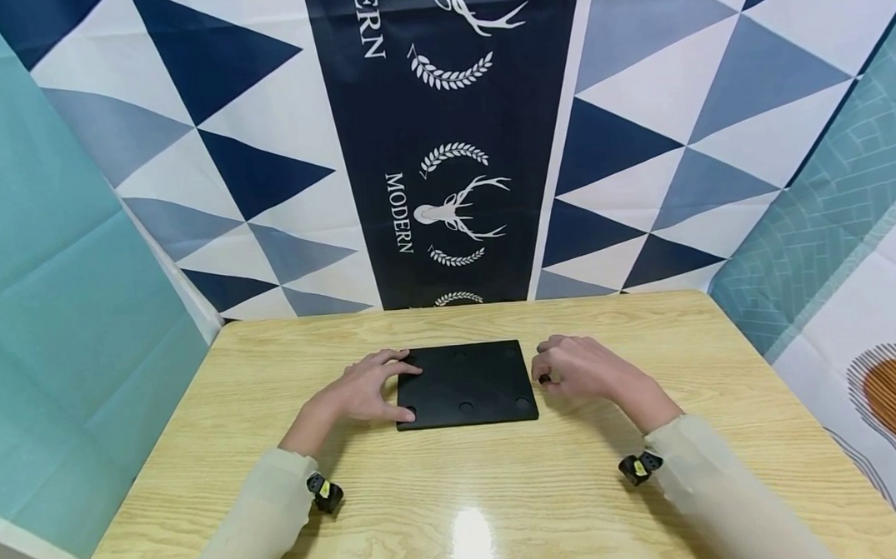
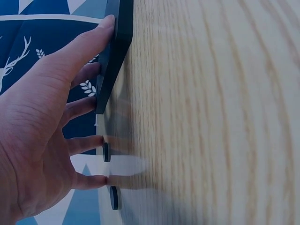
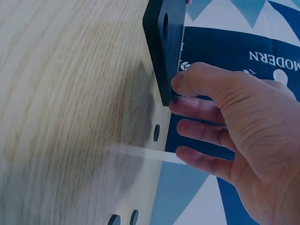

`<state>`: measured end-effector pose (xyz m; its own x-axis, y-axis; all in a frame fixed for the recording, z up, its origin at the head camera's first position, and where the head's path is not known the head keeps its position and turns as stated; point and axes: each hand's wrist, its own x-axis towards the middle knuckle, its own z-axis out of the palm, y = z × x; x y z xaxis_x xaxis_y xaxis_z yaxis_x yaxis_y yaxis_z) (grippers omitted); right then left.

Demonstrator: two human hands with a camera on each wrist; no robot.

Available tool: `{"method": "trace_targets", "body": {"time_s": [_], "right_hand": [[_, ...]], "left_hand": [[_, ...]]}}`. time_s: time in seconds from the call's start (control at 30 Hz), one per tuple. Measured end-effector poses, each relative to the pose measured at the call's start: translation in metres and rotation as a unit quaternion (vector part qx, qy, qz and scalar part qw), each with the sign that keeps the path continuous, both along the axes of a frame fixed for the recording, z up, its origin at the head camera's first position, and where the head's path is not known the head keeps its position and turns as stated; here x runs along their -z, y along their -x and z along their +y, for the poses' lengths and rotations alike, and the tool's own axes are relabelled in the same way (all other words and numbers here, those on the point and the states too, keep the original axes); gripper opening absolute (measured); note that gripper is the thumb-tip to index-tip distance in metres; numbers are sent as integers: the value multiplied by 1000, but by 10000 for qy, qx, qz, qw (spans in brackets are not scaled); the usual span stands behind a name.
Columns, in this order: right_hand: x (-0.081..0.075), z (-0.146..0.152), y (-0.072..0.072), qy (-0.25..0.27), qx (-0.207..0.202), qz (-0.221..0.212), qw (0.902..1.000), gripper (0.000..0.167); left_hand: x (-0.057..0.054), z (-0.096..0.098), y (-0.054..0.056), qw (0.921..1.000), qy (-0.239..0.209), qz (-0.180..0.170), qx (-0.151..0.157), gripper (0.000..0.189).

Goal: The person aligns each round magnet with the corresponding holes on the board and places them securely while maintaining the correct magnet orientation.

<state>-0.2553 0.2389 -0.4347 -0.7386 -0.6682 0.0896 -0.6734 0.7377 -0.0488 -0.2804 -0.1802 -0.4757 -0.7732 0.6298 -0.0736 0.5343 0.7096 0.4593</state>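
black plate (image 1: 463, 383), pale wood-grained table (image 1: 397, 490), blue-and-white triangle-patterned backdrop (image 1: 637, 129)

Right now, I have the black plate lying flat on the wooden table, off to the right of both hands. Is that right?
Not the position: the black plate lies between the left hand and the right hand, as the head view shows. It does lie flat on the wooden table.

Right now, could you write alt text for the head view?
A person's left hand overlaps the left edge of a black board with round recesses on a wood-grain table; the right hand, beside the opposite edge, appears to pinch a small black disc.
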Motion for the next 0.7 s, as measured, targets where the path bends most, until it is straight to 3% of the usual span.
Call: {"method": "trace_targets", "body": {"time_s": [0.07,0.13,0.3,0.43,0.57,0.7], "right_hand": [[0,-1,0,-20,-12,-5,10000,21],[0,-3,0,-30,-44,-6,10000,21],[-2,-8,0,-37,-111,-86,9999,20],[-3,-11,0,-68,-123,-177,9997,18],[-4,-15,0,-134,-98,-217,9996,18],[-2,-18,0,-169,-56,-237,9996,17]], "left_hand": [[-6,1,-3,10000,-12,-58,-6,84],[-2,0,-2,10000,-27,19,13,84],[19,-5,11,9998,-31,210,-12,86],[24,-5,14,9997,53,244,-7,85],[18,-3,10,9999,60,128,-67,85],[0,3,0,9997,193,15,-151,82]]}}
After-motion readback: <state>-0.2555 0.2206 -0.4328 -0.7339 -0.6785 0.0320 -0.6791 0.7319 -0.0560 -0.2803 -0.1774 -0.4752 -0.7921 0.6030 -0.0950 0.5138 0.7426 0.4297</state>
